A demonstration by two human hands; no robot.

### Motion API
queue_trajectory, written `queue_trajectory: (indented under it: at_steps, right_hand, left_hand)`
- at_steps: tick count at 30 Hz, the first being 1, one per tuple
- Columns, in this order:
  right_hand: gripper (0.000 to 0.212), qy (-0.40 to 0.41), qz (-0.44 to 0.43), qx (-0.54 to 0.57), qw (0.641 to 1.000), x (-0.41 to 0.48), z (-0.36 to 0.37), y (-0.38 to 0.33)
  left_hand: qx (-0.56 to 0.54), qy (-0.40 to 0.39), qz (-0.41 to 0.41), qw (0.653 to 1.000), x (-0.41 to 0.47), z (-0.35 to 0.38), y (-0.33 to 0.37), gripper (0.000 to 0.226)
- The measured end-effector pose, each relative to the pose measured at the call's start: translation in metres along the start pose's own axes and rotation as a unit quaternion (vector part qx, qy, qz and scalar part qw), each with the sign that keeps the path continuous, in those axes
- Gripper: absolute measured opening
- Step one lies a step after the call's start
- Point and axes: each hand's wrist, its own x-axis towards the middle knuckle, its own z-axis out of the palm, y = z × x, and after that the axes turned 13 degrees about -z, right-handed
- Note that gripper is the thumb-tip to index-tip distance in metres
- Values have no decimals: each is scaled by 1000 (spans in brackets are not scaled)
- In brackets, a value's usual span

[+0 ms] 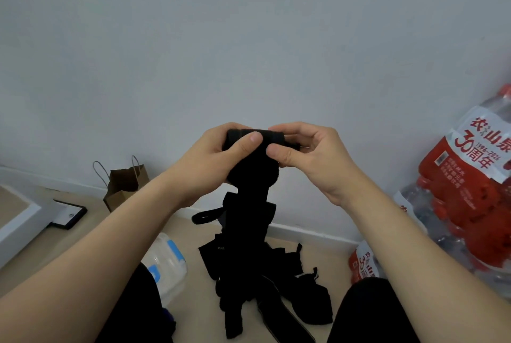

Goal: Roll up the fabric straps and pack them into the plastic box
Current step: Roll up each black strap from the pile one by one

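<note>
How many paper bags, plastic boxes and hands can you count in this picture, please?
paper bag: 1
plastic box: 1
hands, the left hand and the right hand, both gripping the black strap: 2
total: 4

My left hand [210, 160] and right hand [309, 157] grip a black fabric strap [255, 138] at chest height, thumbs pressed on the rolled top. Its loose tail hangs down to a heap of black straps [257, 284] on the floor between my knees. Clear plastic box [168, 265] with blue clips lies left of heap. Brown paper bag [124, 185] against wall. Shrink-wrapped water bottles [467, 193] at right.
</note>
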Motion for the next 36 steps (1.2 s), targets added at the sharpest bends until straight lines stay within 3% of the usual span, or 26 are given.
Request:
queue_trajectory:
  at_steps: [4,8,10,14,20,28,31,36]
  right_hand:
    - [51,-25,67,-44,996,1,-2,3]
    - [49,-158,102,-154,970,-5,-7,6]
    - [54,-206,97,-138,964,-8,-4,6]
    - [52,-127,42,-110,985,-4,4,7]
    - [50,-76,39,-91,992,-2,8,8]
    - [20,-57,79,-11,995,-2,13,-1]
    - [24,-77,74,-9,994,-3,14,-1]
    - [33,-92,109,97,985,0,9,-4]
  left_hand:
    - [-44,45,17,998,2,-2,-1,26]
    - [-91,69,31,993,4,-6,-1,36]
    - [-87,68,35,993,5,-8,-2,37]
    - [-73,47,47,995,5,-9,-3,32]
    - [-106,16,56,993,3,-6,-2,46]
    - [-72,-34,45,996,1,-2,-1,40]
    - [-53,-13,68,996,2,0,-5,42]
    - [-14,5,101,995,3,-4,-5,52]
